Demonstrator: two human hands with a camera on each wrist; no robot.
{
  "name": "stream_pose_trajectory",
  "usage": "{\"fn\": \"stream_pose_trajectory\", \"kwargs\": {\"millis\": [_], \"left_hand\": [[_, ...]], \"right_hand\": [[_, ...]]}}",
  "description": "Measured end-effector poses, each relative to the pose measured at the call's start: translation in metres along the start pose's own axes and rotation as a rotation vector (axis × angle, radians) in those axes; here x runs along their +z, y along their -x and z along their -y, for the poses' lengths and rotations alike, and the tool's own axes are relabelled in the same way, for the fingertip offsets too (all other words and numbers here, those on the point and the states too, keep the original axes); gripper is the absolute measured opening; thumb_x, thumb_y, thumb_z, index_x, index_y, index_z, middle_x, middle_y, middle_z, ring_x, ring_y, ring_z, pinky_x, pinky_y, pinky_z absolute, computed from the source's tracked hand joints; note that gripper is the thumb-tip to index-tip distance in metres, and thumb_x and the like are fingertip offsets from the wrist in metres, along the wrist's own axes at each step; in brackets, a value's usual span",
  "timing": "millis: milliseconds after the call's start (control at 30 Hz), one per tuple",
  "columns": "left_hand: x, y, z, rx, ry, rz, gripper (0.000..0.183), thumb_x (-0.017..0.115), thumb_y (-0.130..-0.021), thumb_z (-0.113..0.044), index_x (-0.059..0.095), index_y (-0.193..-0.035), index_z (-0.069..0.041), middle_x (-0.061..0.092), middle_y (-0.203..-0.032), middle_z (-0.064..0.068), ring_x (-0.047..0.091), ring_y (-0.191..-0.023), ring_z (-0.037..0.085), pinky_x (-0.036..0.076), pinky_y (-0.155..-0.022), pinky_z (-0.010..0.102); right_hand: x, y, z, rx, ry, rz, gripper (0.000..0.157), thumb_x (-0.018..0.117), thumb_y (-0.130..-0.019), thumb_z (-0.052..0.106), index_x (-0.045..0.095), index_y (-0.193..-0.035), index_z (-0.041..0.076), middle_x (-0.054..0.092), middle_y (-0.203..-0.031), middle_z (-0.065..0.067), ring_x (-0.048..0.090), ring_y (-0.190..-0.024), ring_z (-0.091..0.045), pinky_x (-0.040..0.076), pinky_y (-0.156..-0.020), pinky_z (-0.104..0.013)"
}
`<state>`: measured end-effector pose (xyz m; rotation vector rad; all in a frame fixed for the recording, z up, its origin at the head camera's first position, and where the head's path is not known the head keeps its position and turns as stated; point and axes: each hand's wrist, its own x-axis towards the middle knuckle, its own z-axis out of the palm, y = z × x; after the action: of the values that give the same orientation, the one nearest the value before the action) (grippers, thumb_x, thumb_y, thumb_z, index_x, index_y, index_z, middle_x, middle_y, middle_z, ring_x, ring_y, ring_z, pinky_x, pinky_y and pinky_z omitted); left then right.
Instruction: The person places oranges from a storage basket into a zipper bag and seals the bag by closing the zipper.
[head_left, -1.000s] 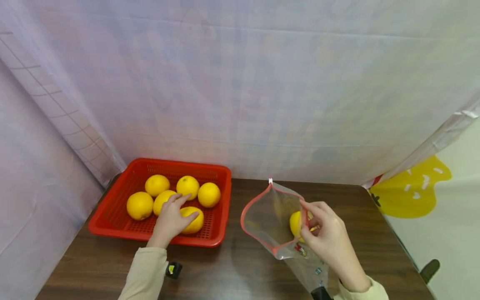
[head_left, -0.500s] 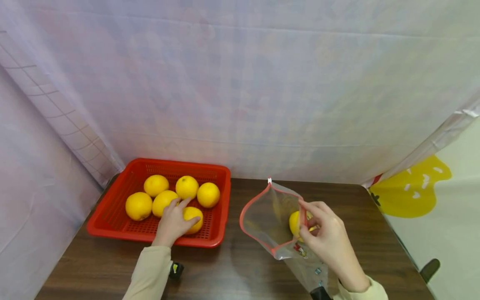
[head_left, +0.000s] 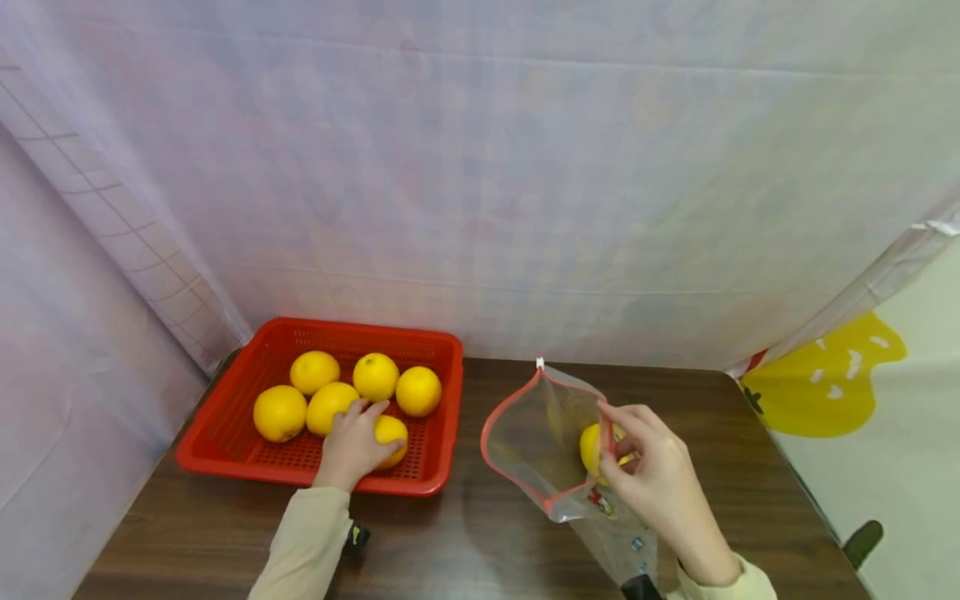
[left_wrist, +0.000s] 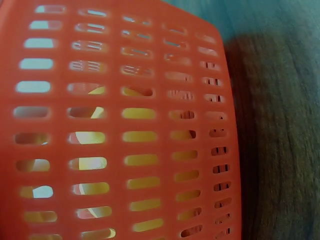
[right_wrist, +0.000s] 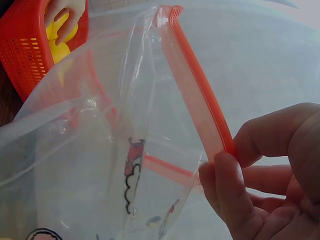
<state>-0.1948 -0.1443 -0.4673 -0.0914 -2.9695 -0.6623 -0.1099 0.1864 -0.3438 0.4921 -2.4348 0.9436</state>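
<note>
In the head view my left hand [head_left: 354,443] reaches over the near rim of the red basket [head_left: 225,460]. Its fingers and thumb curl round the nearest orange [head_left: 392,440], which is yellow and partly hidden by the hand. Out to the right, my right hand [head_left: 654,467] pinches the red edge strip of a clear zip bag [right_wrist: 192,85] between thumb and fingers. The bag's mouth gapes wide, with a white slider [head_left: 540,363] at its far end. One orange [head_left: 591,450] shows through the bag beside the right hand.
Several more oranges [head_left: 280,413] lie in the basket, behind and left of the left hand. The basket's slotted wall [left_wrist: 140,135] fills most of the left wrist view. A dark wooden table [head_left: 465,533] bears everything, with a pale curtain [head_left: 480,208] behind.
My left hand has moved slightly right and closed in round the nearest orange, its thumb and fingers drawing together. The right hand and the bag stay put.
</note>
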Motion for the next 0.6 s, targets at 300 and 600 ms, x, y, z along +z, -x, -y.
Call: {"fn": "stream_pose_trajectory", "kwargs": {"millis": [300,600], "left_hand": [[0.0004,0.0022,-0.0029,0.002,-0.003,0.034,0.064,0.074,-0.07,-0.039,0.055,-0.125,-0.011,0.045,-0.13,0.019,0.045,-0.103,0.045,0.045,-0.072,0.057],[0.0023,0.0007,-0.0027,0.007,-0.006,0.035,0.065,0.075,-0.068,-0.038,0.055,-0.124,-0.013,0.046,-0.128,0.019,0.047,-0.1,0.046,0.046,-0.071,0.055]], "right_hand": [[0.0,0.0004,0.0002,0.006,-0.005,0.006,0.047,0.065,-0.062,-0.016,0.063,-0.107,-0.006,0.058,-0.091,-0.005,0.052,-0.058,0.0,0.043,-0.045,-0.014],[0.0012,-0.0005,-0.0002,-0.017,-0.02,-0.01,0.048,0.065,-0.06,-0.018,0.063,-0.106,-0.006,0.059,-0.09,-0.004,0.051,-0.058,0.001,0.042,-0.044,-0.013]]}}
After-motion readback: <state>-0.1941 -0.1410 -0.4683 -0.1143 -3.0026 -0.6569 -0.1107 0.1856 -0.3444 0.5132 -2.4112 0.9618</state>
